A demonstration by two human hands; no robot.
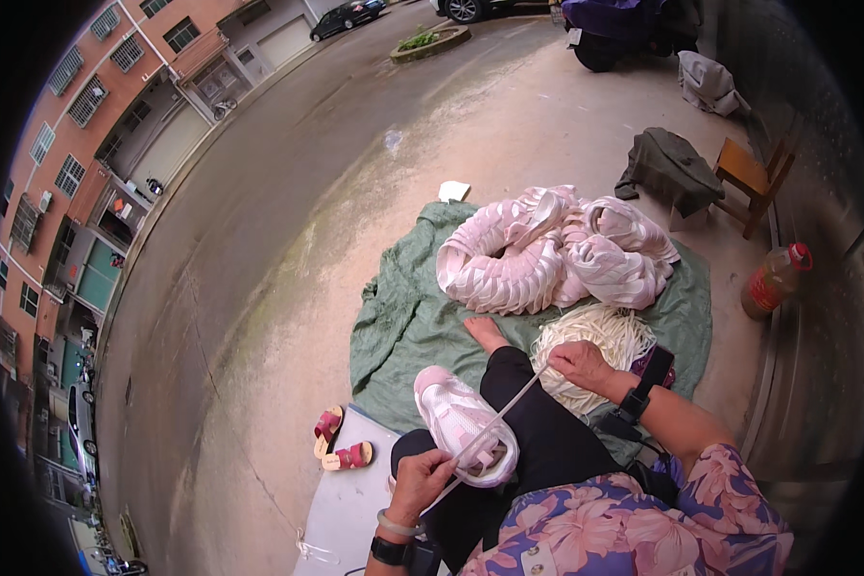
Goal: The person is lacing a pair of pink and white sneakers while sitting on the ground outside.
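A pink and white sneaker (448,408) rests on my lap, its toe pointing away from me. A pale flat shoelace (510,404) runs taut across its opening between my two hands. At the near left side of the shoe, my left hand (420,483) pinches one part of the lace, and a tail hangs below the fingers. My right hand (580,365) is raised to the far right, closed on the other part of the lace. Behind it lies a heap of cream laces (586,336), partly covered by the hand and wrist.
A green cloth (394,317) covers the ground, bearing a large stack of pink and white shoe uppers (509,259). Red sandals (344,446) lie left. To the right stand a red-capped bottle (776,280), a wooden chair (754,178) and a cloth-draped stool (672,168).
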